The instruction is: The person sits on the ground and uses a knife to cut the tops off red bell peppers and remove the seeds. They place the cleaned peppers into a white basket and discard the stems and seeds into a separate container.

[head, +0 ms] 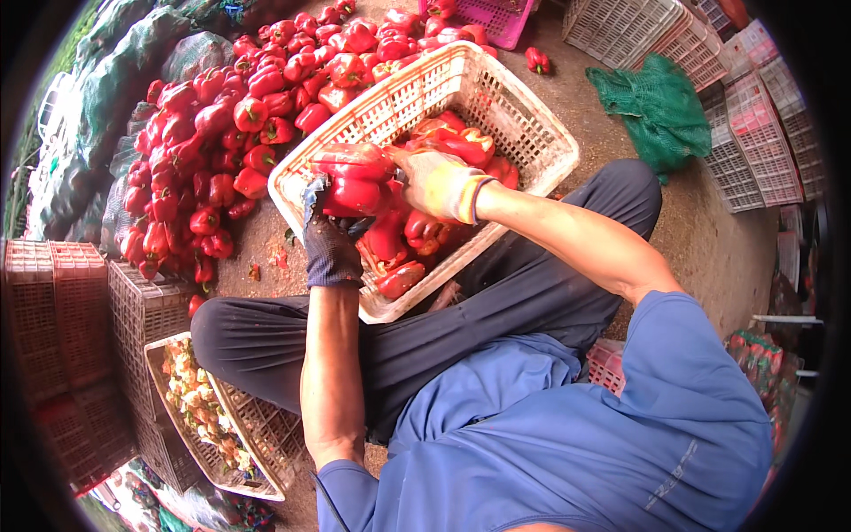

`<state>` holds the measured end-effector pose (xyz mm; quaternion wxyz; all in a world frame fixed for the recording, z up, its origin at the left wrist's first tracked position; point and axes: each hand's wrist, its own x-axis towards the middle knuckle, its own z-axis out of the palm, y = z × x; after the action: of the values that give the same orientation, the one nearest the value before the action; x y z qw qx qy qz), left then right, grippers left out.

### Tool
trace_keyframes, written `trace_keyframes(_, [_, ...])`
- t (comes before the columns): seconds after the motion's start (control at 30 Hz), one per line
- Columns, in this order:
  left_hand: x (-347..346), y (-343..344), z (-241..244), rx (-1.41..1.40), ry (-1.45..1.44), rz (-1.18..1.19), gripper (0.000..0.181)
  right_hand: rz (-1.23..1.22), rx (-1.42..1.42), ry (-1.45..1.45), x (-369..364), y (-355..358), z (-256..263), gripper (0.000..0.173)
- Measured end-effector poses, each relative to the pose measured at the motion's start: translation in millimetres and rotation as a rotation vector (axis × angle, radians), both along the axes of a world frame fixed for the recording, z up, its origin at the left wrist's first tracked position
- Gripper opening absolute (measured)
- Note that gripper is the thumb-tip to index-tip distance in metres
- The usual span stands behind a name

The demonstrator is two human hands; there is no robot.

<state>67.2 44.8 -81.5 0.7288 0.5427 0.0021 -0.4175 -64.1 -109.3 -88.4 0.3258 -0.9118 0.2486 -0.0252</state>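
My left hand [332,249], in a dark, worn glove, grips a large red bell pepper [352,174] over the near left side of a white plastic crate [287,178]. At the pepper's right end is my right hand [435,183], in a pale glove with a yellow and purple cuff. Its fingers are bent against the pepper, and a small dark bit shows beside them. Whether those fingers hold a tool is hidden. Beneath both hands, red peppers [401,279] lie in the crate, several of them with opened or cut ends.
A heap of red bell peppers [266,86] spreads beyond the crate. Left of my knee stands a crate of pale pepper cores [199,399]. Crates are stacked at left [53,319] and right [758,133]. A green mesh sack [655,106] and a magenta crate [502,23] are on the floor.
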Motion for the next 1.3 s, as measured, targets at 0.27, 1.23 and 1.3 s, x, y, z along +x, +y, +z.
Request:
trace_keyframes(0.27, [0.7, 3.8, 14.9, -0.109, 0.095, -0.019, 0.080, -0.006, -0.071, -0.020, -2.5, -4.0, -0.2, 0.040])
trace_keyframes(1.23, [-8.0, 7.4, 26.1, -0.229, 0.313, -0.051, 0.078, 0.236, 0.325, -0.458, -5.7, -26.9, 73.6, 0.080])
trace_keyframes(1.3, [-7.1, 4.8, 25.8, -0.234, 0.314, -0.079, 0.078, 0.252, 0.288, -0.502, -2.4, -37.9, 52.7, 0.076])
